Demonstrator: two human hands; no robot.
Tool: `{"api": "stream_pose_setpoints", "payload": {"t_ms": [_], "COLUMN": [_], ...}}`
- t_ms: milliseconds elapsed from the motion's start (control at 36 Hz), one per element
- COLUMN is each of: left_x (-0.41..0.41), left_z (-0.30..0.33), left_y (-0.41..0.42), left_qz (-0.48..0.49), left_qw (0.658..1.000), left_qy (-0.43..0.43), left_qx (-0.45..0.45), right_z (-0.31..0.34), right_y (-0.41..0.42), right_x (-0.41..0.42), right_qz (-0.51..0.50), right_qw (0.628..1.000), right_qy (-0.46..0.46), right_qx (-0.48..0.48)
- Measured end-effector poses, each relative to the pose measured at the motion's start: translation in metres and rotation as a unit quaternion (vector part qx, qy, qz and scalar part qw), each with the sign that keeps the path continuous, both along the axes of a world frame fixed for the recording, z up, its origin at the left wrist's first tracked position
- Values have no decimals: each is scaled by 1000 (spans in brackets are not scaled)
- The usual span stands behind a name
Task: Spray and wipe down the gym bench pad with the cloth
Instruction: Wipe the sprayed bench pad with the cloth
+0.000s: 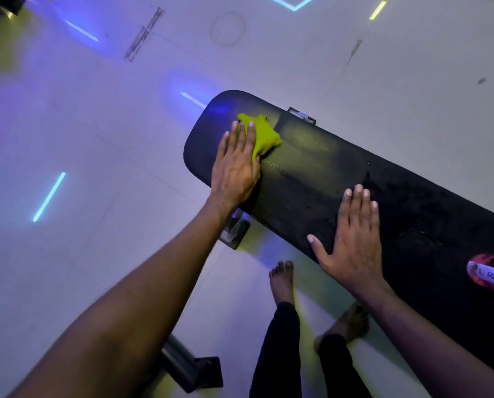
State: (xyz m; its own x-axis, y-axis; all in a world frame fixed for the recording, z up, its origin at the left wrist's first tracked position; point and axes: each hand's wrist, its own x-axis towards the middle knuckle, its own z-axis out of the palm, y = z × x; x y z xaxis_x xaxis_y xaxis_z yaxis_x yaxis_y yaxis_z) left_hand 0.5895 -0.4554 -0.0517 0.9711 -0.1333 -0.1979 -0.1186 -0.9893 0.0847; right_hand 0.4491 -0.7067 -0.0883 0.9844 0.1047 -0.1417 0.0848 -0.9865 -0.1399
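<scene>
My bare feet (281, 280) stand on the floor (67, 124) right beside the long side of the bench pad (326, 173), so I can lean over it and reach.

My right hand (352, 242) is closest to me. It lies flat on the surface near the long edge on my side, with the fingers (357, 205) spread out and holding nothing. I think I put it there to hold myself up and keep the bench from wobbling while I lean.

Off to the right, by the picture's edge, a red and white thing (491, 275) lies on the surface. It may be the spray bottle, but I cannot tell for sure.

Farther out, my left hand (235, 165) reaches toward the round end of the surface. Its fingers are out straight and press down on the green cloth (261, 136), pinning it flat instead of grabbing it. That way more of the cloth rubs the pad.

The pad looks shiny and streaky next to the cloth, so I think it is wet and I am wiping now. The bit near my right hand has tiny spots, maybe spray drops I need to wipe next.
</scene>
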Motion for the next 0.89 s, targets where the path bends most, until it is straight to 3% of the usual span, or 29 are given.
{"api": "stream_pose_setpoints", "payload": {"t_ms": [194, 278, 333, 500, 694, 806, 889], "left_x": [-38, -70, -82, -75, -85, -99, -91], "left_z": [14, -4, -19, -34, -34, -33, -35], "left_y": [-44, -72, -79, -56, -25, -61, -78], "left_qz": [-46, -133, -155, -195, -67, 44, -10], "left_qw": [984, 983, 986, 980, 997, 998, 999], "left_qy": [33, 60, 32, -28, -40, -26, -29], "left_qx": [-168, -109, -58, -36, -21, -32, -44], "right_z": [-1, -3, -5, -9, -8, -10, -12], "right_y": [1, -6, -11, -17, -5, -4, -5], "right_x": [9, 3, -3, -11, -2, -3, -4], "right_qz": [-9, -1, 3, 22, 31, 28, 36], "right_qw": [1000, 1000, 1000, 1000, 999, 999, 999], "right_qy": [-13, -12, -15, -20, -23, -23, -28], "right_qx": [15, 9, 8, 6, 16, 18, 19]}}
